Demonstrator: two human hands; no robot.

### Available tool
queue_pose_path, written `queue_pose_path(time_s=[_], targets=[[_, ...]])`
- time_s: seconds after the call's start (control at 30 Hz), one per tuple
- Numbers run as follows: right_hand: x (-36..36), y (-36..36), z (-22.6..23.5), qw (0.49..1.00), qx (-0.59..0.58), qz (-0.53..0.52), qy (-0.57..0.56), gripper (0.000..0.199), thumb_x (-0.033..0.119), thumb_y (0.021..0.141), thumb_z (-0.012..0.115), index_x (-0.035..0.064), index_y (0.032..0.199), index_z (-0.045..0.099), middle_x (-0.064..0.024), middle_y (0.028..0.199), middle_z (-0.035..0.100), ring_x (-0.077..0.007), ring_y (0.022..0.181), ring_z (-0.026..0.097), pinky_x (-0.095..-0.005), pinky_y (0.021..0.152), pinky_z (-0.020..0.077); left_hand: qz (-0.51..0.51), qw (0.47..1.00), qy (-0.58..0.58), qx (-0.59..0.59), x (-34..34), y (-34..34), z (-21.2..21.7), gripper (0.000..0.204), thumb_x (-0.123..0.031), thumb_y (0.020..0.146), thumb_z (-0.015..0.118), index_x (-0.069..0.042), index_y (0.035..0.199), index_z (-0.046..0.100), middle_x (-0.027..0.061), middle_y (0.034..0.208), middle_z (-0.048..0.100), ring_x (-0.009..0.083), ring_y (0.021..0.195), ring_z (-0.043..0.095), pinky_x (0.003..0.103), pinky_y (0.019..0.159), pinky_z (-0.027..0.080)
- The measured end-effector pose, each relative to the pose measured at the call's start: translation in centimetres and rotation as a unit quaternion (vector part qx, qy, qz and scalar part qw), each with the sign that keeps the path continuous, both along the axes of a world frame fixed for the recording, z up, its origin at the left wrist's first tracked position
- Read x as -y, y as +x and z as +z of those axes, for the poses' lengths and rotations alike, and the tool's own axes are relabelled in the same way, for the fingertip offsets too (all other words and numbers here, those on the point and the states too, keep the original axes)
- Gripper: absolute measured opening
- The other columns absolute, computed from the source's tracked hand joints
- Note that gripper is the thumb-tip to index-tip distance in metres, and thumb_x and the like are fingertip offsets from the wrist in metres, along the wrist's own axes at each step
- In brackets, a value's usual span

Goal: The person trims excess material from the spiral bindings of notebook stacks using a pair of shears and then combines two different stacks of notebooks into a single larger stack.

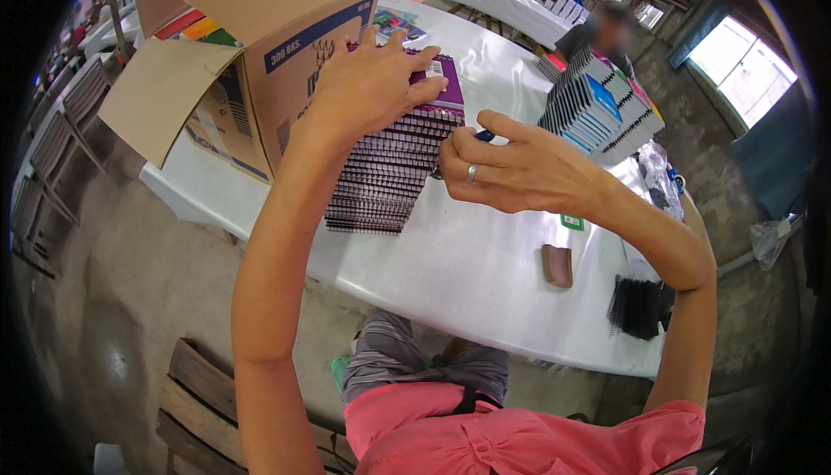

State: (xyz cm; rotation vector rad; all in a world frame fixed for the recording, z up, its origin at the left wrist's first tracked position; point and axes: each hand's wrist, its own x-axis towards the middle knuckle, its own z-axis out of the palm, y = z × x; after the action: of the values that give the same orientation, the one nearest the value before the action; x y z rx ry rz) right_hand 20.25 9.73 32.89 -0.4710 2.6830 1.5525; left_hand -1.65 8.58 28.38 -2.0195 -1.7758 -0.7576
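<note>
A tall stack of spiral-bound notebooks [372, 180] stands on the white table, wire spines turned toward me. The top notebook has a purple cover [448, 94] with a white label. My left hand [368, 77] rests on the stack's top, fingers spread, holding nothing. Beside the stack's right edge is my right hand [511, 163], with a ring on one finger. Its fingers are curled around a small dark object [486, 135], mostly hidden, whose kind I cannot make out. The fingertips are close to the spines; whether they touch is unclear.
An open cardboard box [303, 42] stands left of the stack. More spiral notebooks [593, 107] are piled at the right, near another person [597, 33]. A brown block-like object [557, 265] and black wire spirals [636, 306] lie on the table [450, 276]. A wooden chair [203, 388] is at lower left.
</note>
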Motion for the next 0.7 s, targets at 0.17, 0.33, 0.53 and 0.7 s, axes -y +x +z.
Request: queue_pose_path(time_s=[0.17, 0.33, 0.53, 0.7], targets=[[-0.6, 0.1, 0.0, 1.000, -0.006, 0.013, 0.004, 0.017, 0.020, 0.083, 0.061, 0.0160, 0.098, 0.055, 0.0022, 0.110, 0.056, -0.0144, 0.110, 0.050, -0.0318, 0.095, 0.0400, 0.004, 0.999, -0.048, -0.002, 0.5, 0.3, 0.5, 0.053, -0.053, 0.098, 0.045, -0.024, 0.140, 0.055, 0.0181, 0.148, 0.046, 0.0427, 0.140, 0.035, 0.057, 0.114, 0.027], [-0.4, 0.2, -0.5, 0.998, -0.018, 0.037, -0.048, 0.010, 0.019, 0.080, 0.062, 0.0137, 0.089, 0.059, 0.0006, 0.102, 0.059, -0.0150, 0.101, 0.053, -0.0299, 0.084, 0.0433, 0.002, 0.999, -0.043, 0.001, 0.5, 0.5, 0.5, 0.052, -0.053, 0.097, 0.046, -0.024, 0.140, 0.056, 0.0183, 0.147, 0.046, 0.0416, 0.140, 0.035, 0.056, 0.114, 0.027], [5.1, -1.6, -2.2, 0.930, 0.000, -0.365, -0.044, 0.011, 0.017, 0.076, 0.063, 0.0071, 0.081, 0.065, -0.0032, 0.093, 0.063, -0.0165, 0.091, 0.058, -0.0286, 0.076, 0.0441, -0.015, 1.000, 0.011, -0.007, 0.1, -0.5, -0.5, 0.054, -0.054, 0.093, 0.048, -0.023, 0.137, 0.058, 0.0175, 0.141, 0.053, 0.0419, 0.134, 0.045, 0.061, 0.109, 0.032], [0.5, 1.5, -1.0, 0.982, -0.097, -0.140, -0.076, 0.013, 0.016, 0.077, 0.065, 0.0130, 0.089, 0.061, -0.0026, 0.096, 0.059, -0.0182, 0.101, 0.057, -0.0382, 0.092, 0.0450, -0.016, 1.000, 0.005, -0.003, 0.1, 0.0, -0.4, 0.054, -0.054, 0.093, 0.048, -0.023, 0.137, 0.058, 0.0175, 0.142, 0.052, 0.0418, 0.135, 0.043, 0.060, 0.109, 0.033]])
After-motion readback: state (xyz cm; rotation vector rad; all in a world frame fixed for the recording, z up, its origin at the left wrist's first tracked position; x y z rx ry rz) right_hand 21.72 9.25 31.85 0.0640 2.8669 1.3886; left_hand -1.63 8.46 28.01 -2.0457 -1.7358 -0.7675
